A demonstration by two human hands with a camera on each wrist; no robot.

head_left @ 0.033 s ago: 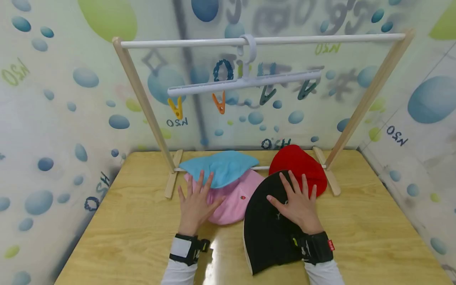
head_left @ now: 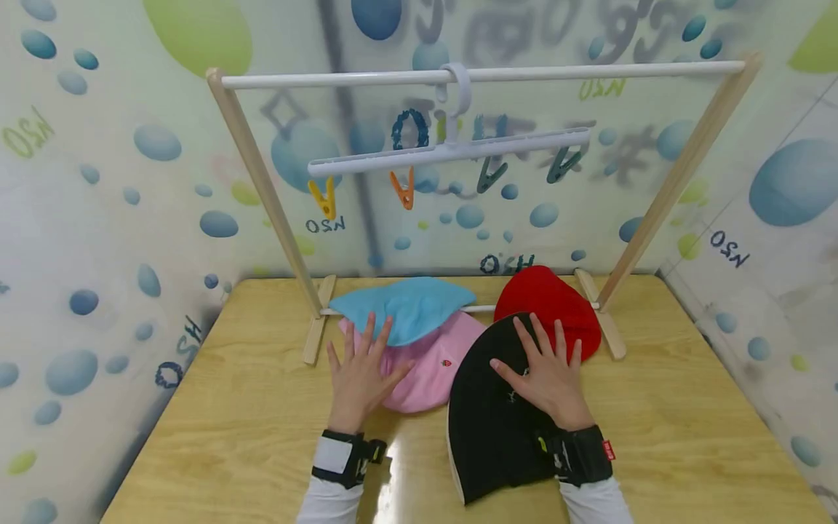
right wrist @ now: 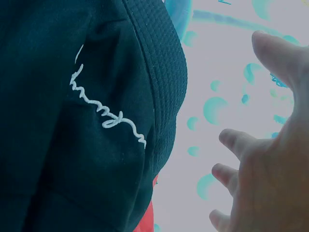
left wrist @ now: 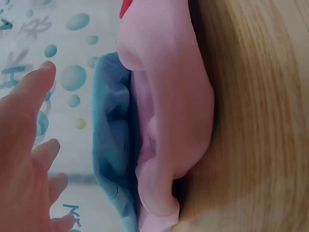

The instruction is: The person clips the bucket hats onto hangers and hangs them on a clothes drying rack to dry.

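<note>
My left hand is spread with straight fingers over the near left side of a pink bucket hat, which has a small strawberry patch. A light blue bucket hat lies partly on top of it. My right hand spreads its fingers above a black bucket hat; white script stitching shows on it in the right wrist view. Behind the black hat is a red hat, partly covered. In the wrist views both hands hover apart from the hats, holding nothing.
A wooden stand with a white rail rises at the table's back. From it hangs a white hanger with a yellow clip, an orange clip and dark green clips. A patterned backdrop surrounds the wooden table.
</note>
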